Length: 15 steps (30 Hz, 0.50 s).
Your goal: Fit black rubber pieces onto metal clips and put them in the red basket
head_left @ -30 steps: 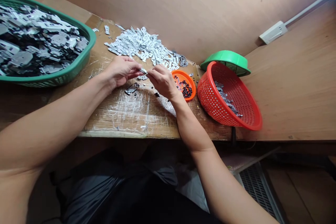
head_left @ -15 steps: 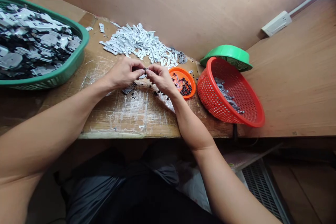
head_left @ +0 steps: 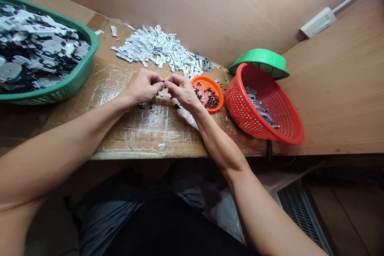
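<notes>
My left hand (head_left: 144, 85) and my right hand (head_left: 181, 90) meet fingertip to fingertip over the worktable (head_left: 120, 136). Both are closed in a pinch around a small dark part (head_left: 163, 83), mostly hidden by the fingers, so its kind does not show. Beneath my left hand lies a grey metal piece (head_left: 144, 104), partly covered. Small black bits (head_left: 151, 107) are scattered on the table under the hands. Just right of my right hand sits an orange dish (head_left: 221, 97) with many small dark parts in it. Behind the hands spreads a pile of flat silvery metal pieces (head_left: 156, 46).
A green basket (head_left: 93, 54) heaped with metal assemblies stands at the left. To the right, a red perforated basket (head_left: 240, 100) leans tilted with metal pieces inside, a light green basket (head_left: 261, 58) behind it. Wooden panels and a white socket box (head_left: 318, 23) border the table.
Both hands stay together at nearly the same spot, with the fingertips shifted slightly. The whole view has moved a little.
</notes>
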{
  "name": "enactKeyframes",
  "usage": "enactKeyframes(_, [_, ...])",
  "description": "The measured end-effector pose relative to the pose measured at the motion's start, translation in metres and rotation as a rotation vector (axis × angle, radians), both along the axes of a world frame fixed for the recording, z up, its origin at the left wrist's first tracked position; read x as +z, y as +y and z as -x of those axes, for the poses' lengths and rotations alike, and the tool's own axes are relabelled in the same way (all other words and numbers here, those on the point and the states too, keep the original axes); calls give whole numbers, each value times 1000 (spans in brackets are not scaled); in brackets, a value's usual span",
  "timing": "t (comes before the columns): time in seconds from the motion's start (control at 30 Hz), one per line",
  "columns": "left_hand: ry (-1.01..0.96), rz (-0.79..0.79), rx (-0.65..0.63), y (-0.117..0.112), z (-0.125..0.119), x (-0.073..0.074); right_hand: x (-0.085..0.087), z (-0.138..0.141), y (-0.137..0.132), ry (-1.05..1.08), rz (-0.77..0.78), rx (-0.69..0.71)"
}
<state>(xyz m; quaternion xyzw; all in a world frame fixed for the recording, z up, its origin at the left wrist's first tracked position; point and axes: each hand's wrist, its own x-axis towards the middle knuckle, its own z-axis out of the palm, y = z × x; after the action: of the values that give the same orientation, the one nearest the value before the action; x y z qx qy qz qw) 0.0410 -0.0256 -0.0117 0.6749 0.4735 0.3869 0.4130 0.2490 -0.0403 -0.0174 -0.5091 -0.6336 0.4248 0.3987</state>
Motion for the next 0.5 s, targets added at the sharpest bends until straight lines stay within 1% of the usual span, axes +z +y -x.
enactKeyframes(0.1, [-33, -1, -28, 2, 2, -2, -4, -4, -2, -45, -117, 34])
enactKeyframes(0.2, [-33, -41, -44, 2, -1, -4, -12, -1, -3, -51, -226, 15])
enactKeyframes(0.23, [-22, -68, -26, 1, -2, -4, -16, 1, -2, -33, -237, -2])
enactKeyframes(0.3, [19, -139, 17, -4, -6, 0, -20, 4, 3, 20, -198, -14])
enactKeyframes(0.33, [49, -183, 38, -7, -5, 5, -20, 4, 7, 41, -157, -3])
enactKeyframes(0.4, [140, -272, 75, -13, 3, 22, -15, -6, 17, 38, -106, 14])
enactKeyframes(0.43, [193, -308, 105, -15, 11, 33, -10, -16, 23, -2, -113, 5])
enactKeyframes(0.5, [293, -328, 184, -14, 36, 55, 2, -42, 32, -161, -210, -102])
